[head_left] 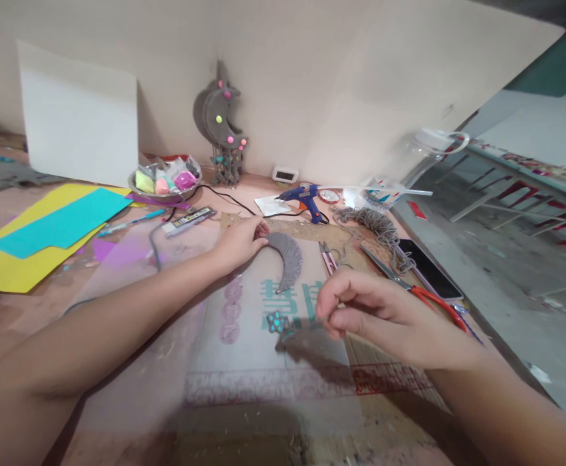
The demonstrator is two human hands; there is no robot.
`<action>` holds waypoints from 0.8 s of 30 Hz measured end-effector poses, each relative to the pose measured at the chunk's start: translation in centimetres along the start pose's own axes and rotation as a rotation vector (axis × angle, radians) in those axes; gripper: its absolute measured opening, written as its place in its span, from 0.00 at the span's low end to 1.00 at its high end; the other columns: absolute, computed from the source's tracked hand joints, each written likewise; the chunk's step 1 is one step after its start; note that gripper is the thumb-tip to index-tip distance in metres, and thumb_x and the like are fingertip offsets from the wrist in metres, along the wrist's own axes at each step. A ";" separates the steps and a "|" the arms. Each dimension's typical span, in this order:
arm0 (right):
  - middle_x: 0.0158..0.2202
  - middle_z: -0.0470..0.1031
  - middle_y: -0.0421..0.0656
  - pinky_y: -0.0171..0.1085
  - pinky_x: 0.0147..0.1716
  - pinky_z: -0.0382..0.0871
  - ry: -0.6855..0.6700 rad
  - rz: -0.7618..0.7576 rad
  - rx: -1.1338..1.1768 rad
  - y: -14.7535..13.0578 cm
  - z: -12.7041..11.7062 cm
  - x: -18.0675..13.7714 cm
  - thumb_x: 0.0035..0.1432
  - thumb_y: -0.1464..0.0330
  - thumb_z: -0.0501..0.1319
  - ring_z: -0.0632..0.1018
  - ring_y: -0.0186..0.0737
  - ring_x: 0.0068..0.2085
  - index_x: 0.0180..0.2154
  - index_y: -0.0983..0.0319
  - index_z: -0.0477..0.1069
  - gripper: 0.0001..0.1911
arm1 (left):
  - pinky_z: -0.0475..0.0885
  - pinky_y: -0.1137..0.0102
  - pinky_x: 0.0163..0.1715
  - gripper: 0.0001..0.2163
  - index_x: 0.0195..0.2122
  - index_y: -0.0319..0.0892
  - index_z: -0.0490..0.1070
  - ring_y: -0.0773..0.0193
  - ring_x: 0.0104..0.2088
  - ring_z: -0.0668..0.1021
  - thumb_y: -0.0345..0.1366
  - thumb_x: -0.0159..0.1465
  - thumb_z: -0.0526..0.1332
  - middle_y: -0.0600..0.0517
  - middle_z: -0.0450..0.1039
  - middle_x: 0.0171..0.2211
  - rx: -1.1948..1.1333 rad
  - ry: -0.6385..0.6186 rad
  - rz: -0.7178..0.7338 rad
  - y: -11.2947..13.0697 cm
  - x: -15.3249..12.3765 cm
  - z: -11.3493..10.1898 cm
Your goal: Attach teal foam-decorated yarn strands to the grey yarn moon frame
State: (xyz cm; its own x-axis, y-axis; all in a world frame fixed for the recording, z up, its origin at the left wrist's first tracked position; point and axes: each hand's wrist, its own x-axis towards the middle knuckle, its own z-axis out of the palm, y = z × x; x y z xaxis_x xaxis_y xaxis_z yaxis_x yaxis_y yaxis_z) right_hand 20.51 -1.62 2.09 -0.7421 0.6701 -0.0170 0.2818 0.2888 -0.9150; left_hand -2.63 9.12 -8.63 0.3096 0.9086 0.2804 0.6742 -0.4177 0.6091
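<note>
Grey yarn wraps a crescent (291, 259) lying on a printed translucent sheet (251, 356) at the middle of a crowded craft table, its upper tip pinched between the thumb and fingers of a person's left hand (244, 244), a hold that likely keeps it steady. The right hand (374, 314) is raised over the sheet with fingers curled towards the thumb; whether they grip a fine thread cannot be told at this blur. Left of those fingertips, a small flower with turquoise petals (276, 321) shows against the print. Behind, a blue glue gun (305, 194) points its nozzle over white paper (269, 206), perhaps to catch drips, while red-handled scissors (438, 307) and loose grey yarn (372, 226) sit within easy reach on the right. Large teal characters (275, 294), partly covered, defy a sure reading, as does the small print on a flat pack (189, 221); no brand is legible.
</note>
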 end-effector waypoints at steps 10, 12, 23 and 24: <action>0.31 0.75 0.40 0.32 0.30 0.70 0.240 -0.123 -0.392 0.2 -3.2 3.3 0.63 0.70 0.56 0.76 0.32 0.31 0.44 0.61 0.69 0.08 | 0.62 0.73 0.26 0.11 0.30 0.39 0.74 0.69 0.23 0.70 0.43 0.58 0.65 0.54 0.73 0.25 -0.431 -0.149 -0.163 6.2 -0.8 -4.9; 0.32 0.76 0.40 0.33 0.30 0.70 0.270 -0.135 -0.405 0.5 -3.3 3.4 0.63 0.71 0.56 0.75 0.33 0.31 0.44 0.61 0.69 0.08 | 0.64 0.72 0.28 0.10 0.30 0.39 0.75 0.68 0.26 0.73 0.41 0.58 0.65 0.53 0.76 0.27 -0.516 -0.194 -0.168 7.1 -1.0 -5.3; 0.33 0.76 0.39 0.34 0.33 0.69 0.313 -0.145 -0.443 1.7 -3.2 2.8 0.64 0.70 0.56 0.75 0.32 0.33 0.45 0.59 0.70 0.10 | 0.69 0.71 0.34 0.05 0.26 0.39 0.71 0.67 0.30 0.75 0.33 0.53 0.65 0.55 0.75 0.28 -0.728 -0.265 -0.189 8.2 -1.4 -4.3; 0.32 0.75 0.39 0.34 0.32 0.69 0.323 -0.148 -0.445 1.7 -3.2 2.7 0.63 0.71 0.56 0.75 0.32 0.32 0.45 0.59 0.70 0.09 | 0.69 0.71 0.34 0.05 0.26 0.40 0.70 0.68 0.30 0.75 0.33 0.53 0.65 0.55 0.75 0.28 -0.711 -0.247 -0.192 8.2 -1.4 -4.3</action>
State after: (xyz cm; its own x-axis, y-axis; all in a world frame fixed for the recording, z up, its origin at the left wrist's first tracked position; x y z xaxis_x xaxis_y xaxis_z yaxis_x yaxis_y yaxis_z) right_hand 20.94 2.90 1.82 -0.5890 0.7557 0.2864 0.4701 0.6086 -0.6392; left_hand -0.43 4.43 -0.89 0.4278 0.9039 -0.0004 0.1642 -0.0773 0.9834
